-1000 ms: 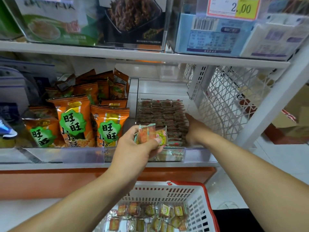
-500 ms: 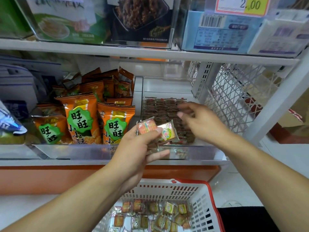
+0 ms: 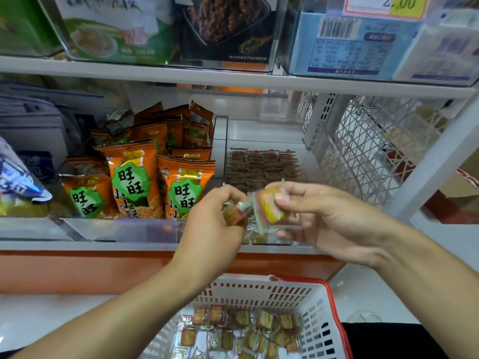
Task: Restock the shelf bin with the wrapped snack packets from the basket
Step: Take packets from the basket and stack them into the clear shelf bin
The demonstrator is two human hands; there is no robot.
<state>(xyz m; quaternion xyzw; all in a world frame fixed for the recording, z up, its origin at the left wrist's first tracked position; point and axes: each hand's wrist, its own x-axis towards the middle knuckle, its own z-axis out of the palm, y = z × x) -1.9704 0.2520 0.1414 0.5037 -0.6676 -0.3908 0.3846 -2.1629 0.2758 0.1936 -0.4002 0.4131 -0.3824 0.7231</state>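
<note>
My two hands meet in front of the shelf bin (image 3: pixel 261 136), a clear bin at the shelf's right end with rows of small wrapped snack packets (image 3: pixel 261 167) inside. My left hand (image 3: pixel 212 226) grips a small clump of packets (image 3: pixel 233 212). Thumb and fingers of my right hand (image 3: pixel 318 218) pinch one yellow-green packet (image 3: pixel 269 207) right beside that clump. Below, the white basket (image 3: pixel 259 291) with a red rim holds several loose wrapped packets (image 3: pixel 243 330).
Orange snack bags (image 3: pixel 132 182) fill the section left of the bin behind a clear front lip (image 3: pixel 116 229). A white mesh side panel (image 3: pixel 363 151) closes the shelf's right end. The upper shelf (image 3: pixel 233 79) carries boxed goods and a price tag (image 3: pixel 383 3).
My right hand has drawn back out of the bin and come to my left hand, taking hold of one packet from the clump. My left hand has stayed roughly in place.
</note>
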